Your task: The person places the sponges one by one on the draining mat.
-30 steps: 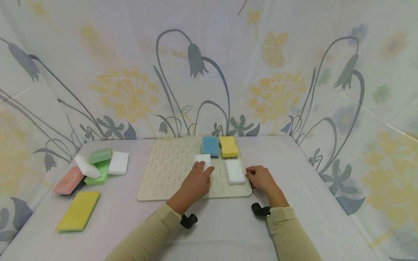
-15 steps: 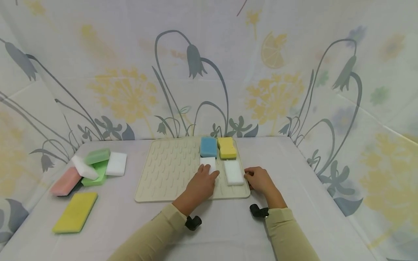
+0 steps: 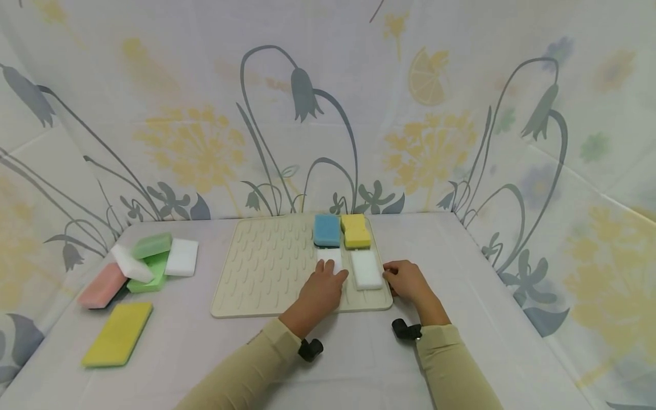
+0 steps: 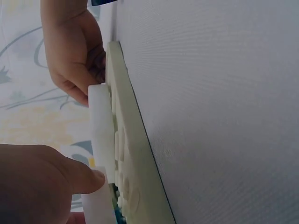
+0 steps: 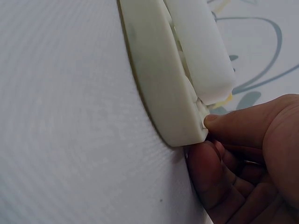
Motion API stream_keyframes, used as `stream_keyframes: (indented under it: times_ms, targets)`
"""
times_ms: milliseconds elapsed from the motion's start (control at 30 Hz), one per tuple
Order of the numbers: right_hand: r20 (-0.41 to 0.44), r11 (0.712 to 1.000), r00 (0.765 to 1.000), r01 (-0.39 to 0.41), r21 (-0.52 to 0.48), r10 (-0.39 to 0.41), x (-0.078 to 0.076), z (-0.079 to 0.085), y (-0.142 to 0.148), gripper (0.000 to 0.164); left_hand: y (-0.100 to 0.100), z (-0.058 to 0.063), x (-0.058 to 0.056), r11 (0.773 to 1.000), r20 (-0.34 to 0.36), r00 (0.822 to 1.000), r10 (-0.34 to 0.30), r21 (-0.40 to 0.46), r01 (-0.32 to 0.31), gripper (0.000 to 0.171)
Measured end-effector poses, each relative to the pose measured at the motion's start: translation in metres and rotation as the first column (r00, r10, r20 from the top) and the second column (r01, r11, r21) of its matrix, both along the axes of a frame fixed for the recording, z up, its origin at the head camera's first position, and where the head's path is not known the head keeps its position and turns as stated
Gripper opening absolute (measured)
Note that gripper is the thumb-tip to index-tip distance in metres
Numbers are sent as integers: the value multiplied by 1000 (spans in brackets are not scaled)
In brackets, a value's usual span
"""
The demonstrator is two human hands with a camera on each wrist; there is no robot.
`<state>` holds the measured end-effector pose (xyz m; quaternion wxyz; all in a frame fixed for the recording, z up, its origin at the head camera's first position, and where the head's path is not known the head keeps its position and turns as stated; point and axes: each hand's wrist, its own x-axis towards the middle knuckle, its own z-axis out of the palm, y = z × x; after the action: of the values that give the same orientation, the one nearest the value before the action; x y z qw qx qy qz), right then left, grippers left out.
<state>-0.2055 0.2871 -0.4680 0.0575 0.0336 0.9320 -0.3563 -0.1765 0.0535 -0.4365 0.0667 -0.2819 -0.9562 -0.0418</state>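
A beige ridged mat [image 3: 261, 285] lies on the table. Near its middle right, my left hand [image 3: 319, 293] holds a white melamine sponge [image 3: 329, 254] between thumb and fingers; its lower part is hidden by the hand. The left wrist view shows the thumb against this sponge's near side. A second white sponge [image 3: 367, 270] lies to its right. My right hand [image 3: 408, 282] pinches the mat's right edge, with the thumb on top and a fingertip below in the right wrist view. Behind the white pair sit a blue sponge [image 3: 327, 230] and a yellow sponge [image 3: 356, 232].
At the table's left is a loose pile: a pink sponge [image 3: 103, 285], green sponges [image 3: 152, 245], a tilted white block [image 3: 130, 265] and another white block [image 3: 181, 257]. A flat yellow sponge [image 3: 118, 334] lies nearer. A flower-printed cloth [image 3: 328, 131] hangs behind the table.
My left hand has slid the white sponge to the right, to just in front of the blue sponge. The right hand has kept its grip on the mat's edge.
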Motion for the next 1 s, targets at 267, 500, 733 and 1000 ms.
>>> stream_keyframes:
  times_ms: [267,500,733,1000]
  targets:
    - [-13,1000,1000,-2,11,2,-1,0,0,36,4,-3,1,999,17,1000,10,-34,-9,25]
    - [-23,1000,1000,-5,18,6,0,-1,0,36,7,-7,1,997,-12,1000,23,-79,-24,26]
    - [-14,1000,1000,-6,23,7,1,1,-1,36,8,-11,1,996,-17,999,40,-73,-41,27]
    - [-22,999,1000,-15,36,16,1,1,1,35,7,-12,0,998,-18,999,32,-48,-33,30]
